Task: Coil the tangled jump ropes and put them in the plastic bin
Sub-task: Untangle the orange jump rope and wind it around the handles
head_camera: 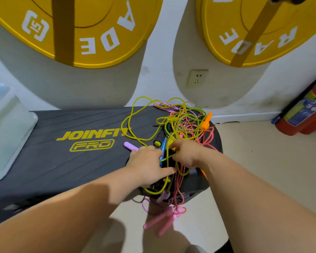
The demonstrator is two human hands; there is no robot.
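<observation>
Head view: at the black bench's [62,161] right end, right hand [187,152] pinches tangled jump ropes [171,121], left hand's [146,162] grip unclear; plastic bin [7,128] far left.

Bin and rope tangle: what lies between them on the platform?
Head view: between the bin and the tangle lies bare platform bearing the JOINFIT PRO logo, plus a purple handle beside the tangle.

Black bench [62,165] (JOINFIT PRO) | plastic bin [7,136] — left end | tangled jump ropes [181,125] — right end
</observation>
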